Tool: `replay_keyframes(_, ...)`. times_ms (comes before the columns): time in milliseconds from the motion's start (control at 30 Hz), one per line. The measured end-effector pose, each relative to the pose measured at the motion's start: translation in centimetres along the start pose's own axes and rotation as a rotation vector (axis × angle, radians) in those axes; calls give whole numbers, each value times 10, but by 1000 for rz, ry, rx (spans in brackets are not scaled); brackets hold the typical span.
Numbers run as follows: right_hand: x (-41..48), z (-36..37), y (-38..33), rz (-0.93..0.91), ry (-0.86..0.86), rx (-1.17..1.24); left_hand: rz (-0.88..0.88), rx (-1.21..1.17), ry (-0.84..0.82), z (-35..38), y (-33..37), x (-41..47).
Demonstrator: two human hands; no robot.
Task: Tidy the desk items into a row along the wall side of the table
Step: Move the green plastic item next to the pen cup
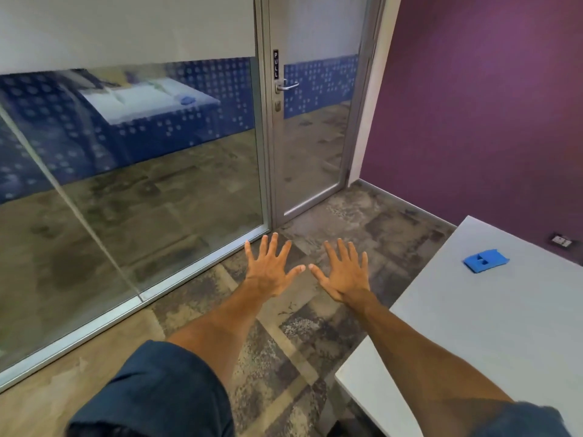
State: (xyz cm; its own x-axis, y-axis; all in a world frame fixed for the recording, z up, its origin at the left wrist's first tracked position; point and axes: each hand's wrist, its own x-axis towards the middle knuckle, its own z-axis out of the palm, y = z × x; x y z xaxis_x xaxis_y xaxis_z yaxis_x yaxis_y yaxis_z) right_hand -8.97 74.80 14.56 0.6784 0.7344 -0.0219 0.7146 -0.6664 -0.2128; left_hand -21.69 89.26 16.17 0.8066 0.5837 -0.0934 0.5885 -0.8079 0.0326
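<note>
The person is holding the left hand (271, 269) and the right hand (345, 275) spread over the carpet (284, 357), thumbs almost meeting and gripping nothing, probably only showing them free, while the blue plastic piece (485, 261) is lying near the wall-side edge of the table (504, 335).

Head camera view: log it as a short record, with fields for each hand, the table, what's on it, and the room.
left hand: left hand open, fingers spread, over the carpet, holding nothing
right hand: right hand open, fingers spread, beside the left, holding nothing
table: white table at the right, past the right forearm
item: blue plastic piece lying on the table near its far edge, apart from both hands
room: purple wall behind the table; glass door marked PULL ahead
</note>
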Motion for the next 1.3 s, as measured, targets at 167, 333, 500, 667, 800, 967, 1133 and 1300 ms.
replay_keyframes(167,76,11,-9,71,4,-17,75,-6,20,6,-26,85)
replay_keyframes(333,152,12,-23,184,46,11,176,-11,-17,-3,-50,175)
replay_keyframes(500,210,8,-26,288,53,21,296,-8,-48,-19,-58,253)
replay_keyframes(667,266,6,-4,389,87,30,387,11,-46,-25,-39,330)
replay_keyframes(800,310,7,39,452,100,29,450,16,-61,-18,-4,394)
replay_keyframes(967,368,-1,114,523,111,40,517,7,-72,-15,61,480)
replay_keyframes(1133,421,-18,199,585,91,41,575,-31,-84,-25,146,562)
replay_keyframes(1300,467,-48,275,648,102,40,650,4,-93,-33,223,630)
